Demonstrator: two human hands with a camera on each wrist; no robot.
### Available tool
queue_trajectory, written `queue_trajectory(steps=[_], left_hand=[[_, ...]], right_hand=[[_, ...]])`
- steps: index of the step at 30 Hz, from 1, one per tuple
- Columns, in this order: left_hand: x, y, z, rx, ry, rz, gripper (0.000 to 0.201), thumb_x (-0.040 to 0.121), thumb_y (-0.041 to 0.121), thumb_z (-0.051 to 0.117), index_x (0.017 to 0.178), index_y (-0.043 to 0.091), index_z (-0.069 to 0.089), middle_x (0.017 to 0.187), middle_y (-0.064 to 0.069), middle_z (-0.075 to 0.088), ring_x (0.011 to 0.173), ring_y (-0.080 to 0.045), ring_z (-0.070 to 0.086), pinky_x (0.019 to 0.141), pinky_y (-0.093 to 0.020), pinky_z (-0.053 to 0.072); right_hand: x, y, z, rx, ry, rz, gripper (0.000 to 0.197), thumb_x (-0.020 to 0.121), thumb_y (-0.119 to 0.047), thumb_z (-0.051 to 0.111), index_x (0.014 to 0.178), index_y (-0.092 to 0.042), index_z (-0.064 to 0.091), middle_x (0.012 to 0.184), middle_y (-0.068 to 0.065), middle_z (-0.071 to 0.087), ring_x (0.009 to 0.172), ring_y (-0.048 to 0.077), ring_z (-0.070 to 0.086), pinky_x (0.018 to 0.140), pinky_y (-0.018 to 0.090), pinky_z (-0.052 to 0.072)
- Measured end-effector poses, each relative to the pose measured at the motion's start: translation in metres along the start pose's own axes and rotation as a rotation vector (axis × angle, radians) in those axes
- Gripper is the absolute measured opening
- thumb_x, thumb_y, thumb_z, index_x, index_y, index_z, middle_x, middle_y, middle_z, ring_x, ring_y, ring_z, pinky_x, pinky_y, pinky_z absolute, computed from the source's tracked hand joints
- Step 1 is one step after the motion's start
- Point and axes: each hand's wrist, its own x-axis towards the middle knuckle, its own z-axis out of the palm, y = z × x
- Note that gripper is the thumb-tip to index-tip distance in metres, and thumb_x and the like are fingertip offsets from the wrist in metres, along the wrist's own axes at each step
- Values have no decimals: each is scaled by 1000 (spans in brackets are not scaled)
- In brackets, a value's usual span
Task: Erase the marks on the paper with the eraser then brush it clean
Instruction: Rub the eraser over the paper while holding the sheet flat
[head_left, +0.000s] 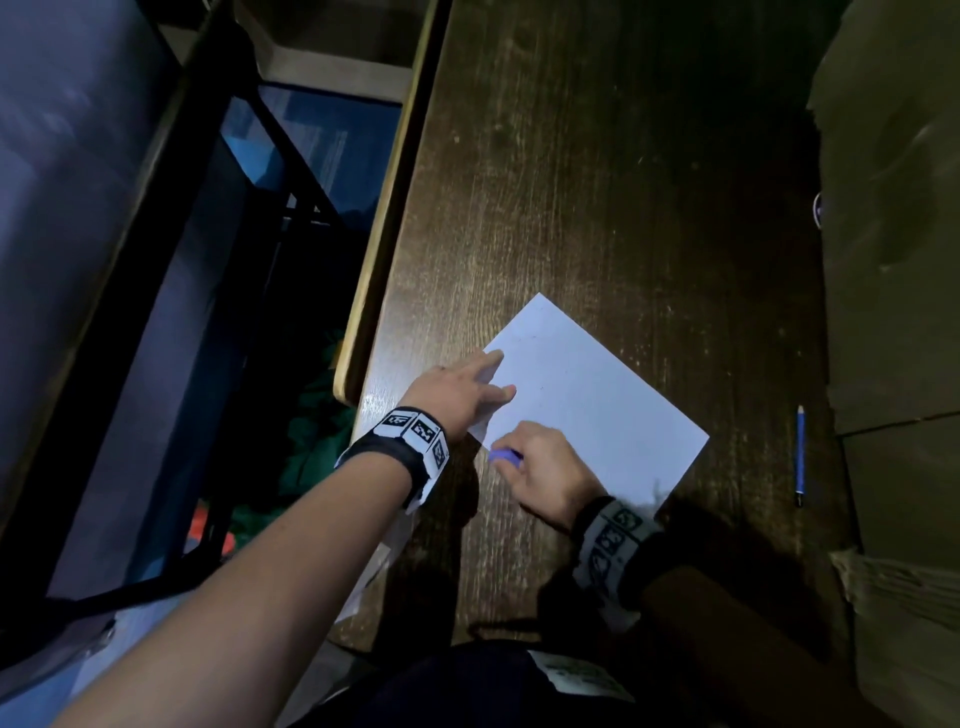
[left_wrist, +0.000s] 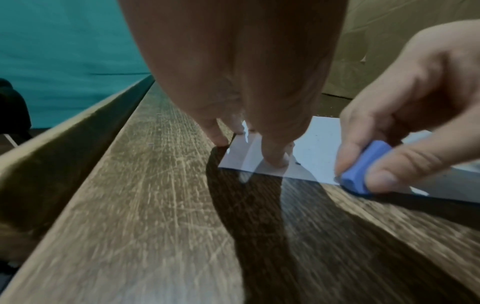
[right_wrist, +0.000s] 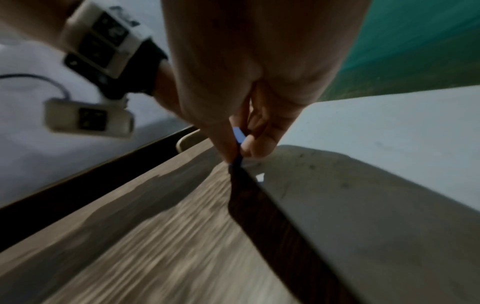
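Paper (head_left: 597, 410): one white sheet, flat on the dark wooden table (head_left: 571, 182), turned so a corner points far. Its near-left edge runs beside the table's left rim. Faint dark specks show near the pressing fingertip in the left wrist view; whether these are marks or crumbs cannot be told.

Left hand (head_left: 457, 395): fingers straight and spread, tips pressing down on the sheet's left edge. Holds nothing. Judged purpose: to pin the paper so it does not slide or crumple under rubbing.

Eraser (left_wrist: 363, 168): small blue block, pinched between thumb and forefinger of the right hand (head_left: 545, 467), grip narrow and tight. Its lower end meets the paper's near edge, just right of the left fingers. Judged purpose of the low, short hold: firm downward pressure and close control at the sheet's margin.

Pencil (head_left: 800, 457): blue, lying on the table well to the right of the sheet, untouched.

Brush: none seen in any view.

Stage, as judged: erasing in hand; brushing not yet begun.
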Motion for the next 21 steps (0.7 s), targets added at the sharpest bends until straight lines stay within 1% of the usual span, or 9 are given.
queue_trajectory(steps=[3, 5, 7, 10, 12, 14, 16, 19, 21], left_hand=[[1, -2, 4, -5, -25, -15, 55, 102, 27, 54, 153, 40, 38, 170, -1, 1, 151, -19, 25, 110, -35, 32], [2, -3, 7, -17, -28, -23, 55, 103, 26, 54, 153, 40, 38, 171, -1, 0, 154, -20, 19, 113, -36, 30], [3, -5, 8, -31, -1, -9, 53, 103, 23, 54, 152, 40, 41, 170, -1, 4, 153, -21, 20, 114, -36, 32], [3, -8, 10, -61, 35, 1, 52, 101, 29, 59, 150, 39, 45, 170, -1, 9, 151, -21, 27, 113, -37, 35], [3, -8, 12, -36, 13, -8, 61, 97, 38, 66, 152, 40, 41, 170, 0, 6, 153, -20, 20, 116, -39, 33], [3, -6, 10, -24, -15, -21, 67, 94, 40, 69, 153, 39, 38, 170, 0, 3, 155, -20, 13, 118, -41, 31], [1, -3, 5, -24, -32, -27, 70, 93, 37, 71, 154, 38, 37, 170, 0, 2, 155, -19, 15, 118, -40, 32], [0, -2, 0, -11, -39, -22, 73, 91, 32, 74, 154, 39, 39, 170, 0, 4, 152, -19, 22, 115, -38, 36], [0, -2, -1, -12, -39, -22, 71, 91, 31, 74, 153, 39, 40, 170, 0, 4, 151, -20, 24, 114, -37, 37]], right_hand=[[17, 2, -7, 18, 118, 38, 15, 92, -27, 60, 101, -23, 71, 94, -2, 60, 86, 15, 56, 80, 29, 47], [13, 2, 3, 64, 185, 76, 17, 93, -30, 59, 105, -25, 70, 95, -2, 60, 87, 16, 58, 80, 33, 50], [-2, 4, 13, 117, 218, 108, 17, 91, -34, 61, 103, -28, 70, 91, -4, 61, 84, 15, 59, 79, 38, 52], [-8, 7, 11, 188, 127, 142, 15, 85, -31, 68, 99, -27, 73, 88, -6, 65, 80, 13, 60, 79, 40, 54], [-1, 6, 0, 205, 49, 142, 14, 84, -28, 71, 97, -27, 75, 88, -8, 66, 78, 10, 61, 79, 39, 55], [9, 7, -8, 205, 143, 143, 16, 85, -33, 67, 100, -28, 73, 88, -11, 63, 78, 8, 60, 78, 36, 56], [18, 7, -12, 167, 248, 163, 20, 90, -34, 63, 107, -28, 70, 91, -10, 59, 81, 9, 59, 78, 34, 54], [18, 5, -5, 123, 241, 171, 20, 93, -28, 61, 111, -24, 69, 94, -5, 57, 83, 13, 59, 80, 36, 55], [6, 5, 4, 81, 167, 116, 18, 93, -27, 61, 108, -23, 70, 95, -6, 56, 83, 12, 58, 81, 35, 54]])
